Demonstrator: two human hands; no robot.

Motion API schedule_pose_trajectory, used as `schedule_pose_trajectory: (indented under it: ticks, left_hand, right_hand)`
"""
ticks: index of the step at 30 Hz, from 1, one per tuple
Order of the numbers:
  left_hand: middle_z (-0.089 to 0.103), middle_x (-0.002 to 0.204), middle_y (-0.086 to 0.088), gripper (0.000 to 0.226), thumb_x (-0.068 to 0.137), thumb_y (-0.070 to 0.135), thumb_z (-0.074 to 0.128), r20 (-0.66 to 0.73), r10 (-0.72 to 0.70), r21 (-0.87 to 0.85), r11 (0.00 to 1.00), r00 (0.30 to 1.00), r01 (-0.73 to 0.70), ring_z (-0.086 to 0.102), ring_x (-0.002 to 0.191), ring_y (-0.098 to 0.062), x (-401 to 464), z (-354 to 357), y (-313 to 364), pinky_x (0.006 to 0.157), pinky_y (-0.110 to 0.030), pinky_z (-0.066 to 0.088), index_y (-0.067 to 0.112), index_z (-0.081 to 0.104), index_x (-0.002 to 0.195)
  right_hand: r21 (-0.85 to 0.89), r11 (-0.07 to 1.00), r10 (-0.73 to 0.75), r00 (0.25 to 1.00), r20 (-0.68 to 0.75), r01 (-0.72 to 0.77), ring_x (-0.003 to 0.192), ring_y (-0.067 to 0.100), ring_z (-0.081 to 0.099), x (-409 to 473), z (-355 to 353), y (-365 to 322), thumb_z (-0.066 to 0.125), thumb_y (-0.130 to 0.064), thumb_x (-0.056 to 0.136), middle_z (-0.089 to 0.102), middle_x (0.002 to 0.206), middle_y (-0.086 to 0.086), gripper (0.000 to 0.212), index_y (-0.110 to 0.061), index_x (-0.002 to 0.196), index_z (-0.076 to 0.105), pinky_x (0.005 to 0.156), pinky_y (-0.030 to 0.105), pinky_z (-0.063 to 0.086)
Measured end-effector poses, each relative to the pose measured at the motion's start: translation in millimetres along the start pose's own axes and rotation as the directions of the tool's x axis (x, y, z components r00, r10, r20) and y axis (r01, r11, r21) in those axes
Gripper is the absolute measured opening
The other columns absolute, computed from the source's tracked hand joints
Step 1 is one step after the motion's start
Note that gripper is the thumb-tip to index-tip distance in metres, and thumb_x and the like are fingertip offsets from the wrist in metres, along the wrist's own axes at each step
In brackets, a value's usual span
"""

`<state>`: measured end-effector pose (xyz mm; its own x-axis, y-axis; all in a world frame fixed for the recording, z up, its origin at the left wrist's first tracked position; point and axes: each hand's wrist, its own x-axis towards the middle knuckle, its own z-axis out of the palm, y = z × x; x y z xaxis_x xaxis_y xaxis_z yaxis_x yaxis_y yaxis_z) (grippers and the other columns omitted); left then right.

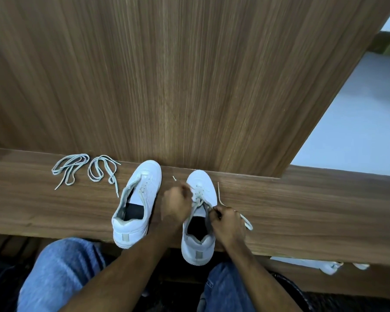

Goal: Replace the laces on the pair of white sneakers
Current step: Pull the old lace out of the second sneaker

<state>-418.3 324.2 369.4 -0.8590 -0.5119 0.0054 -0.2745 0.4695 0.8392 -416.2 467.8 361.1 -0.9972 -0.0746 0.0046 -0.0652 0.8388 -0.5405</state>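
Observation:
Two white sneakers stand on a narrow wooden shelf (302, 210), toes toward the wall panel. The left sneaker (137, 206) has no lace in its eyelets. The right sneaker (199, 224) is partly laced with a pale lace (198, 195). My left hand (176, 204) pinches one end of that lace beside the sneaker's left side, the tip sticking out above my fingers. My right hand (227, 221) pinches the other strand at the sneaker's right edge; its loose end (245, 221) trails over the shelf to the right. Two loose pale laces (70, 170) (103, 171) lie coiled at the left.
A tall wooden panel (189, 86) rises straight behind the shelf. The sneakers' heels hang over the shelf's front edge above my knees in blue jeans (61, 273). White objects (324, 265) lie below the shelf at the right.

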Motion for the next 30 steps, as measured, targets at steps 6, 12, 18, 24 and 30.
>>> schedule_pose_trajectory:
  ticks: [6,12,18,24,30]
  left_hand:
    - [0.064,0.095,-0.005,0.007,0.087,0.015,0.053,-0.001,-0.24,-0.268,0.935,0.971,0.231,0.058,0.08,-0.019,14.9,-5.7,-11.4,0.072,-0.029,0.043,0.02,0.054,0.091]
    - [0.057,0.119,0.006,0.037,0.078,0.043,0.049,0.329,0.488,0.475,0.655,0.809,-0.588,0.048,0.119,-0.018,5.2,-1.3,-19.0,0.105,-0.04,0.027,0.027,0.065,0.107]
    - [0.066,0.099,0.005,0.016,0.088,0.026,0.054,0.11,0.592,0.44,0.691,0.798,-0.573,0.059,0.098,-0.019,1.0,5.4,-8.3,0.098,-0.045,0.036,0.021,0.069,0.086]
    - [0.068,0.08,0.013,0.02,0.088,0.015,0.061,-0.346,-0.158,-0.571,0.818,0.925,-0.074,0.062,0.078,0.0,26.3,-29.8,33.9,0.079,-0.027,0.049,0.028,0.064,0.073]
    - [0.052,0.127,0.003,0.045,0.081,0.03,0.061,-0.157,0.358,0.114,0.932,0.92,-0.343,0.044,0.123,-0.018,15.7,-11.6,2.6,0.099,-0.041,0.04,0.028,0.053,0.125]
  right_hand:
    - [0.057,0.998,0.011,1.0,0.008,-0.012,0.084,0.028,0.065,-0.2,1.5,1.7,0.049,-0.038,0.093,0.071,0.086,0.005,0.028,-0.02,0.089,0.07,0.066,0.029,0.042]
    - [0.035,0.999,0.023,1.0,0.013,-0.023,0.091,0.031,0.065,0.9,3.2,1.9,0.051,-0.04,0.092,0.072,0.091,0.006,0.026,-0.022,0.091,0.069,0.07,0.031,0.043]
    - [0.047,0.999,0.025,1.0,0.018,-0.026,0.09,0.032,0.065,0.6,1.7,2.6,0.05,-0.04,0.093,0.072,0.092,0.007,0.027,-0.021,0.092,0.07,0.072,0.033,0.046]
    - [0.028,1.0,0.012,1.0,0.011,-0.012,0.089,0.03,0.065,0.0,1.5,2.3,0.049,-0.04,0.094,0.072,0.091,0.006,0.028,-0.02,0.091,0.069,0.071,0.031,0.045]
    - [0.044,0.999,0.014,1.0,0.002,-0.014,0.085,0.029,0.065,0.9,3.3,2.6,0.05,-0.042,0.093,0.072,0.088,0.005,0.029,-0.02,0.087,0.068,0.07,0.032,0.046]
